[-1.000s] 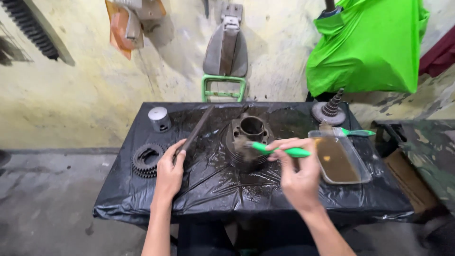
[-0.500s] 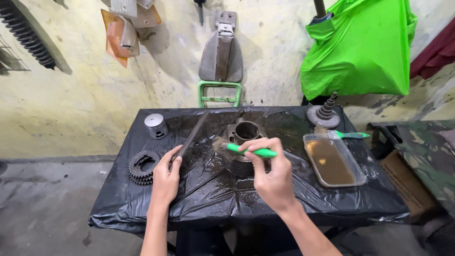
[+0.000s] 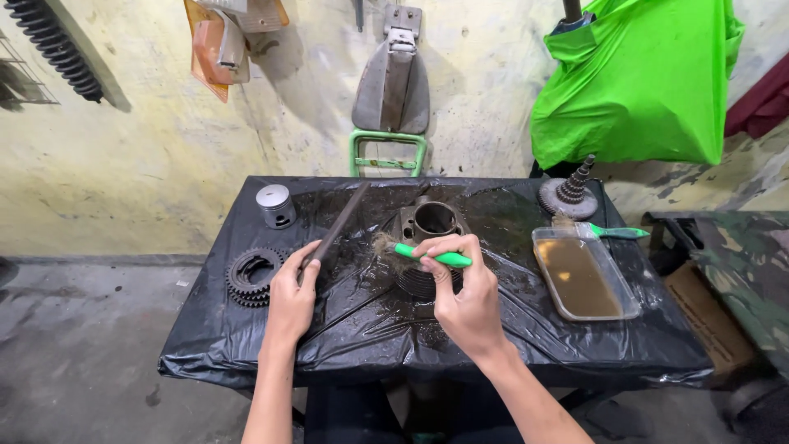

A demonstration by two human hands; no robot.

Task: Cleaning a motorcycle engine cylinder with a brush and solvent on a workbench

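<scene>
A dark finned engine cylinder [image 3: 431, 238] stands in the middle of a table covered in wet black plastic [image 3: 362, 329]. My right hand [image 3: 468, 300] grips a green-handled brush [image 3: 427, 255], its bristles against the cylinder's left side. My left hand [image 3: 292, 289] holds the near end of a long flat metal file [image 3: 337, 226] that slants away toward the table's back edge.
A silver piston [image 3: 275, 205] and a black sprocket [image 3: 251, 275] lie at the left. At the right are a clear tray of brown liquid [image 3: 582, 275], a second green brush [image 3: 612, 233] and a gear cluster [image 3: 569, 193]. A green cloth [image 3: 637, 78] hangs behind.
My right hand has carried the brush leftward, from the cylinder's right side across to its left side. My left hand stays on the file.
</scene>
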